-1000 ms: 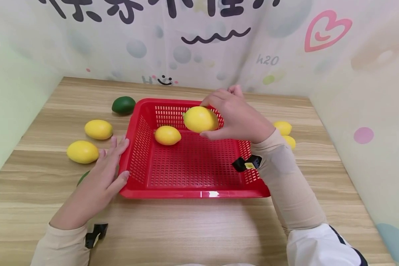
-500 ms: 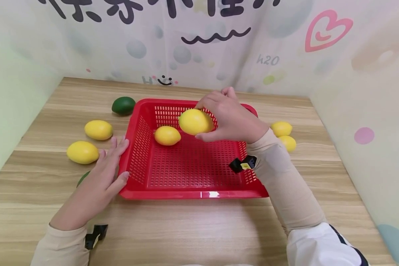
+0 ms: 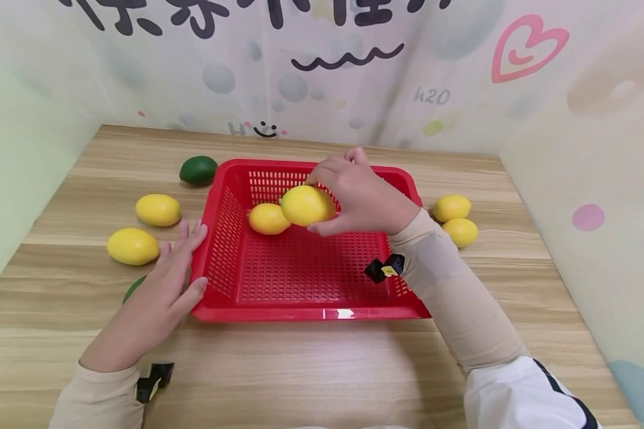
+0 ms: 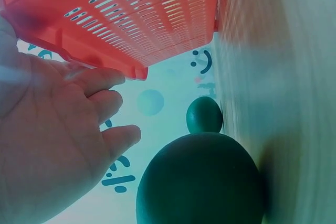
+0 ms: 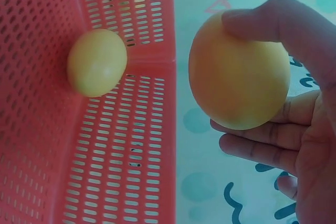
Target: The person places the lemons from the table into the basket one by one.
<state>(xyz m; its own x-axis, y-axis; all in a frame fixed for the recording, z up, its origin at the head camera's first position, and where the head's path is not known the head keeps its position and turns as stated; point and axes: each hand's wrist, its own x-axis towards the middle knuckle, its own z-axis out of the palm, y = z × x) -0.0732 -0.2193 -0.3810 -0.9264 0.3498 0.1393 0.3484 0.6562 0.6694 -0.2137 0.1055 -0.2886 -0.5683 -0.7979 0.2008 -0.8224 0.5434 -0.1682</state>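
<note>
A lemon (image 3: 307,206) is held in my right hand (image 3: 362,196), between thumb and fingers, above the red basket (image 3: 311,313). The right wrist view shows the same lemon (image 5: 239,77) with the thumb on one side and fingers on the other. Inside the basket, near its back left corner, lies another lemon (image 3: 267,219). My left hand (image 3: 158,292) rests against the basket's left rim with its fingers fairly straight. Partly hidden behind that hand is a dark green fruit (image 3: 133,288), which looks large in the left wrist view.
Two lemons (image 3: 158,210) (image 3: 133,246) lie on the wooden table (image 3: 311,369) left of the basket. A green fruit (image 3: 198,171) sits by its back left corner. To the right are two more lemons (image 3: 453,208) (image 3: 460,232). A printed cloth (image 3: 193,77) hangs behind.
My right hand has moved left and slightly nearer with its lemon, which now overlaps the lemon in the basket in the head view. The left hand has stayed at the rim.
</note>
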